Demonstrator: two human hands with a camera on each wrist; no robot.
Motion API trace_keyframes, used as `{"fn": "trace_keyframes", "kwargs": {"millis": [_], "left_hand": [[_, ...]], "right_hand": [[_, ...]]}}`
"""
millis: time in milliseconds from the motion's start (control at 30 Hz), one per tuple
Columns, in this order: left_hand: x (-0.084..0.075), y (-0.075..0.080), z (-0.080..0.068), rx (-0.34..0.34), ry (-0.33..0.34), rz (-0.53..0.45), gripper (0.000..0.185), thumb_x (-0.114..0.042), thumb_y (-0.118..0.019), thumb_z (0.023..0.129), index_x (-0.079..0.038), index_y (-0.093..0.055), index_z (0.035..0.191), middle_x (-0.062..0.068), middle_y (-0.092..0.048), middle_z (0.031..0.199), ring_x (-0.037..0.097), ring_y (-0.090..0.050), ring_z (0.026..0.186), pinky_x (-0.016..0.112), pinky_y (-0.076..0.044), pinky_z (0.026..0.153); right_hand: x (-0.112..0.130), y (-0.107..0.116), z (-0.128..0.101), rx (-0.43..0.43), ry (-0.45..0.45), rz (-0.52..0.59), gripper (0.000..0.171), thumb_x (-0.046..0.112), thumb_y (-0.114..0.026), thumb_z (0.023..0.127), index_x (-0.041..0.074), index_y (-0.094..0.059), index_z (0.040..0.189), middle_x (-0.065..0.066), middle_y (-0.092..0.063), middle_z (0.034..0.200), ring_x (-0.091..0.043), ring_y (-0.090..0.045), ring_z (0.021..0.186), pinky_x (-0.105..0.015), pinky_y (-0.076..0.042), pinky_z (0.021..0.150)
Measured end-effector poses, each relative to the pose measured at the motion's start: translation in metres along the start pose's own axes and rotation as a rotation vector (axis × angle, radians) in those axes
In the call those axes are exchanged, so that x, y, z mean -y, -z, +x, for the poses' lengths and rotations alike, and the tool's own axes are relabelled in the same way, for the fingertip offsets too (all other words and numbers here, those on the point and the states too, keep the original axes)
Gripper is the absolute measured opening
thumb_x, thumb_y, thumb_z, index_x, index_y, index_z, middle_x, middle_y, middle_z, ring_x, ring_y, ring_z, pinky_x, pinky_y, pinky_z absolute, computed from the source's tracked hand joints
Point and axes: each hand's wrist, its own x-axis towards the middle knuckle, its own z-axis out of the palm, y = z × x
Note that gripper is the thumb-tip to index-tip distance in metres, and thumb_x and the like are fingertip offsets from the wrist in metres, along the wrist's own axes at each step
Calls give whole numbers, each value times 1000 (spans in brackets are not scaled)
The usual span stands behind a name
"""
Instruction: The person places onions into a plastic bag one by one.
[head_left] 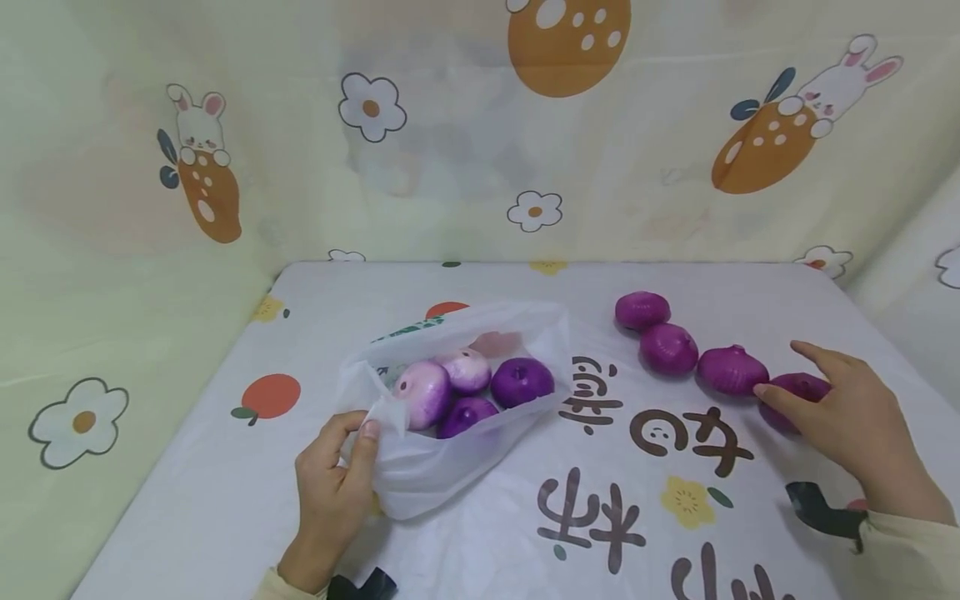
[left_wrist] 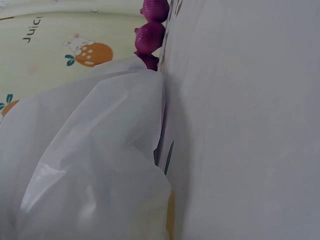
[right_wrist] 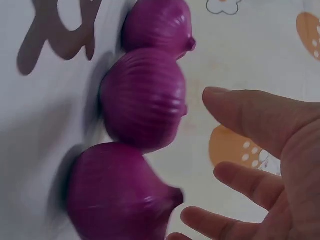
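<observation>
While left hand (head_left: 330, 483) pinches bag (head_left: 442, 467), right hand (head_left: 855, 425) over onion (head_left: 798, 392).

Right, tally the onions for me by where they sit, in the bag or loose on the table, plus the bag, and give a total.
Onions in the plastic bag: 4, two pale and two dark purple
Onions loose on the table: 4, in a row, the nearest one under the right hand
Plastic bag, held by the left hand: 1
Total: 9 things, 8 of them onions
</observation>
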Motion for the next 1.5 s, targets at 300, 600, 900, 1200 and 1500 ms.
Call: {"fn": "trace_keyframes", "kwargs": {"millis": [300,600,900,1200,1500], "left_hand": [[2,-3,2,4,-7,-10,7,7,-64,92,4,-71,94,16,-75,91,1,-65,88,13,-50,85],[1,-6,3,3,-7,5,11,9,-64,90,2,-71,95,14,-76,92,8,-68,85,13,-51,86],[4,-3,3,-19,-15,27,15,11,-65,89,-1,-73,96,12,-77,94,9,-68,84,13,-51,86],[4,-2,-1,-20,19,34,17,13,-65,89,-1,-73,96,12,-77,94,3,-66,86,12,-50,86],[2,-2,-4,-23,37,39,20,13,-65,88,-3,-73,97,10,-77,94,6,-66,85,12,-49,88]], "right_hand": [[-22,1,3,27,20,-35,84,41,-72,97,-10,-35,153,-49,-38,142,-69,-31,130,-84,-28,96],[-27,-1,1,38,4,-42,82,32,-78,93,-12,-38,149,-52,-40,135,-70,-35,122,-83,-32,92],[-27,-10,5,58,-48,-52,86,29,-80,89,-12,-35,151,-52,-39,135,-70,-36,120,-83,-35,91],[-27,-23,7,59,-104,-69,99,28,-86,83,-10,-31,155,-52,-38,137,-72,-35,121,-82,-35,94],[-21,-26,3,44,-153,-96,97,25,-86,82,-12,-31,153,-48,-36,135,-68,-32,123,-81,-39,93]]}}
